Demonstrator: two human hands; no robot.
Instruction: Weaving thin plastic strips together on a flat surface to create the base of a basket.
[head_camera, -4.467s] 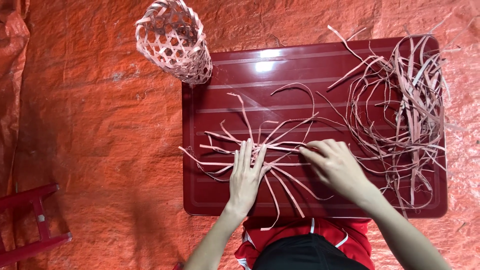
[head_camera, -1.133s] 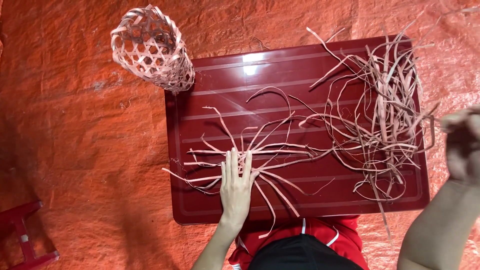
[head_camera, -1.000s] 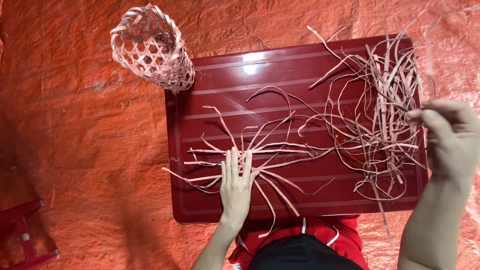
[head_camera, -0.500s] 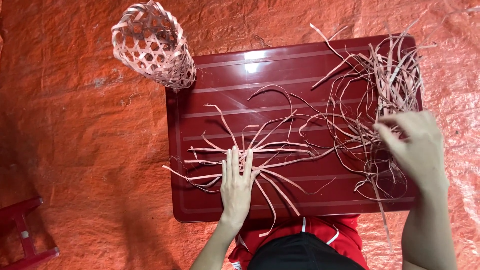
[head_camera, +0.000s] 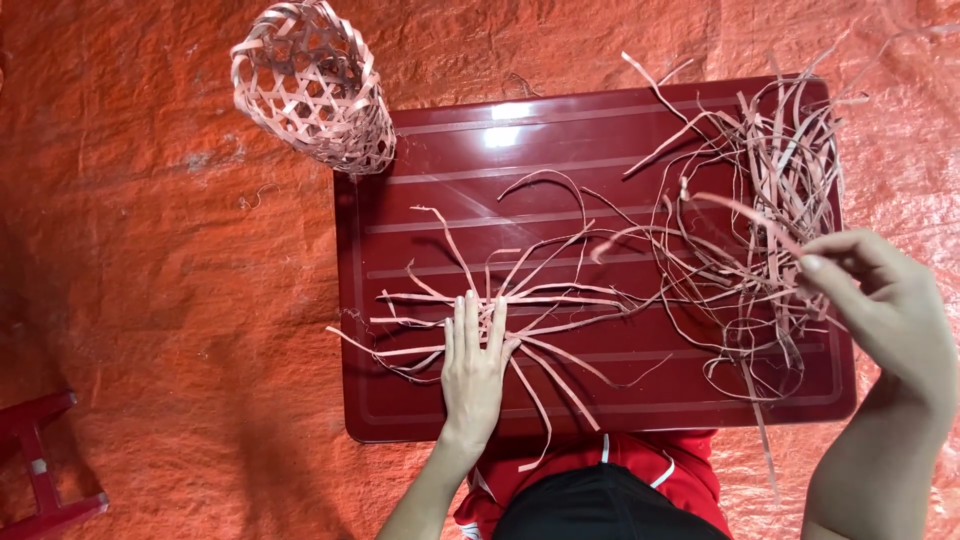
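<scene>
While my left hand (head_camera: 475, 365) lies flat with fingers spread, pinning the crossed strips (head_camera: 500, 305) near the table's (head_camera: 600, 130) front edge so they stay aligned, my right hand (head_camera: 880, 300) pinches one strip from the loose pile (head_camera: 770, 200) at right.

Table (head_camera: 600, 170): glossy dark-red plastic, smooth, shallow ribs, bright glare spot. Strips (head_camera: 760, 200): thin flat pale-pink bands, matt, springy, look like plastic or cane; cannot tell which. Basket (head_camera: 312, 85): same strips, open weave. Floor sheet (head_camera: 150, 250): orange woven tarpaulin, crinkled, slight sheen. Stool (head_camera: 40, 470): red, hard, smooth.
</scene>
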